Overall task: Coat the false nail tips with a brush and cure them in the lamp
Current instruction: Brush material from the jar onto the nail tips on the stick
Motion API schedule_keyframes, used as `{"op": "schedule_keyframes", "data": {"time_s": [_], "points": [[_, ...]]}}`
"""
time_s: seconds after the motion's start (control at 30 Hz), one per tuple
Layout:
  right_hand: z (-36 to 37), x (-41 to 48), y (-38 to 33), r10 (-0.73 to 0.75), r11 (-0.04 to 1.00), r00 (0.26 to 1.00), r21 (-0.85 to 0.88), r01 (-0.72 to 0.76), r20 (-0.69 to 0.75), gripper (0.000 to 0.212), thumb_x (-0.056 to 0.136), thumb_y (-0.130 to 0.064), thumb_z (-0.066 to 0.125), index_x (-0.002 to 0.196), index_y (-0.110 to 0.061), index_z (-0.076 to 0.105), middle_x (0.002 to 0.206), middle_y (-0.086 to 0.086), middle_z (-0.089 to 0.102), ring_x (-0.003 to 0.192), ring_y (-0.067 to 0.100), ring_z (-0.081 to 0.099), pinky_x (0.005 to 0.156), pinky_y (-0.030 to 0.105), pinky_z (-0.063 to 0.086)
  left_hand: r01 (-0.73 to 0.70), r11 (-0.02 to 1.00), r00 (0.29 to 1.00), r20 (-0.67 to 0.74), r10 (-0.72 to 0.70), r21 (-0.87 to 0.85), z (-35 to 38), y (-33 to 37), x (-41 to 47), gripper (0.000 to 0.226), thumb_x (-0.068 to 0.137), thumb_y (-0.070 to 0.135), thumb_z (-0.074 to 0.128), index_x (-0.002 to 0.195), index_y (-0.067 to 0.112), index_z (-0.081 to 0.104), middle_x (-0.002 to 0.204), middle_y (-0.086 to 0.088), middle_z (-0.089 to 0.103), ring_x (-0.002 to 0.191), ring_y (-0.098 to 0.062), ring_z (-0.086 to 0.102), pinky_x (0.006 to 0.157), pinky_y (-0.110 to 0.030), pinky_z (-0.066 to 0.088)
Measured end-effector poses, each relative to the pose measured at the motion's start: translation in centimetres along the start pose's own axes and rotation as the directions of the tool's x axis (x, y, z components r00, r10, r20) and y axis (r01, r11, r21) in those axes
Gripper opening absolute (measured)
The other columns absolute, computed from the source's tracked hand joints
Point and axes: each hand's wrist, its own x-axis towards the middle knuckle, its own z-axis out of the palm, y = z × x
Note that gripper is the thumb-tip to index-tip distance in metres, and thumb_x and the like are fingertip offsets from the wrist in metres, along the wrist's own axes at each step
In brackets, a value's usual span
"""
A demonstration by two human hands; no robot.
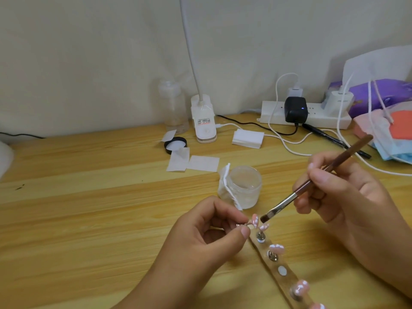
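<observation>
Head view: jar [245, 185] just behind brush [289, 198].

Wood-grain table [89, 208] – matt; brush [312, 184] – metal ferrule; frosted plastic jar [245, 186]; glossy nail tips [276, 248].

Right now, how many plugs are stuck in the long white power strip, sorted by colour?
White plugs: 2
Black plugs: 1
Total: 3
</observation>
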Motion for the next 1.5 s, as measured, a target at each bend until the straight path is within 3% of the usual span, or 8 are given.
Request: {"op": "schedule_keyframes", "data": {"time_s": [0.2, 0.6, 0.83, 0.93, 1.13, 1.27, 1.37, 1.5], "points": [[0.49, -0.20, -0.34, 0.017, 0.999, 0.999, -0.035, -0.016, 0.042, 0.042, 0.057, -0.053, 0.088, 0.080, -0.025, 0.068, 0.066, 0.011, 0.065, 0.057, 0.021, 0.066, 0.054, 0.026, 0.053, -0.026, 1.000, 1.000, 0.008, 0.026, -0.005, -0.06, -0.18, 0.04, 0.018, 0.058, 0.035, 0.074, 0.073, 0.025, 0.072, 0.071, 0.003, 0.065, 0.065, -0.006, 0.056, 0.060, -0.013, 0.045], [0.25, -0.20, -0.52, 0.010, 0.998, 1.000, -0.056, -0.011, -0.015, 0.025, 0.066, -0.046, 0.083, 0.080, -0.031, 0.069, 0.063, 0.011, 0.067, 0.057, 0.020, 0.065, 0.056, 0.025, 0.054, -0.046, 0.998, 0.999, 0.017, 0.045, 0.038, -0.16, -0.37, 0.13, 0.019, 0.059, 0.035, 0.074, 0.073, 0.023, 0.071, 0.082, -0.020, 0.064, 0.070, -0.013, 0.058, 0.063, -0.018, 0.046], [0.53, -0.16, -0.38, 0.074, 0.995, 0.997, -0.063, -0.072, 0.033, 0.040, 0.058, -0.058, 0.085, 0.080, -0.030, 0.069, 0.066, 0.018, 0.067, 0.057, 0.022, 0.065, 0.056, 0.025, 0.054, -0.023, 1.000, 0.998, 0.055, 0.024, -0.005, -0.23, -0.26, 0.08, 0.018, 0.058, 0.031, 0.074, 0.072, 0.021, 0.070, 0.070, -0.011, 0.064, 0.066, -0.011, 0.054, 0.060, -0.015, 0.045], [0.36, -0.01, -0.43, 0.077, 0.995, 0.997, -0.064, -0.077, -0.005, 0.042, 0.056, -0.060, 0.086, 0.080, -0.030, 0.069, 0.066, 0.019, 0.068, 0.057, 0.021, 0.064, 0.056, 0.024, 0.053, -0.019, 1.000, 0.999, 0.047, 0.019, 0.000, -0.18, -0.16, 0.08, 0.020, 0.058, 0.031, 0.074, 0.073, 0.019, 0.070, 0.081, -0.025, 0.063, 0.071, -0.017, 0.056, 0.064, -0.018, 0.046], [0.51, -0.26, -0.43, 0.105, 0.994, 0.993, -0.041, -0.103, 0.058, 0.039, 0.059, -0.055, 0.086, 0.081, -0.028, 0.068, 0.065, 0.015, 0.067, 0.058, 0.021, 0.065, 0.055, 0.025, 0.053, -0.017, 1.000, 0.999, 0.049, 0.018, -0.008, -0.16, -0.15, 0.04, 0.017, 0.058, 0.032, 0.074, 0.070, 0.022, 0.070, 0.069, -0.004, 0.062, 0.065, -0.011, 0.055, 0.060, -0.016, 0.045], [0.24, 0.15, -0.21, 0.092, 0.992, 0.996, -0.084, -0.092, -0.003, 0.035, 0.062, -0.053, 0.085, 0.082, -0.029, 0.070, 0.069, 0.019, 0.068, 0.060, 0.022, 0.065, 0.057, 0.023, 0.053, -0.027, 1.000, 0.999, 0.027, 0.026, 0.004, -0.21, -0.04, 0.08, 0.019, 0.058, 0.035, 0.075, 0.072, 0.022, 0.070, 0.078, -0.019, 0.066, 0.073, -0.015, 0.060, 0.067, -0.017, 0.048], [-0.11, 0.22, -0.08, 0.047, 0.997, 0.998, -0.056, -0.048, -0.029, 0.034, 0.062, -0.050, 0.085, 0.083, -0.028, 0.070, 0.070, 0.015, 0.069, 0.063, 0.021, 0.067, 0.058, 0.024, 0.054, -0.019, 1.000, 1.000, 0.025, 0.019, -0.016, -0.15, 0.01, 0.02, 0.020, 0.058, 0.035, 0.075, 0.073, 0.023, 0.071, 0.076, -0.008, 0.070, 0.073, -0.011, 0.062, 0.067, -0.016, 0.048], [-0.40, 0.08, 0.17, -0.002, 1.000, 0.998, 0.013, 0.001, 0.069, 0.011, 0.073, -0.026, 0.068, 0.083, -0.022, 0.068, 0.077, 0.013, 0.069, 0.068, 0.021, 0.066, 0.064, 0.026, 0.056, -0.004, 1.000, 1.000, 0.027, 0.005, -0.028, -0.06, 0.11, 0.02, 0.019, 0.058, 0.036, 0.075, 0.073, 0.025, 0.071, 0.072, 0.004, 0.069, 0.066, -0.005, 0.059, 0.062, -0.015, 0.046]]}}
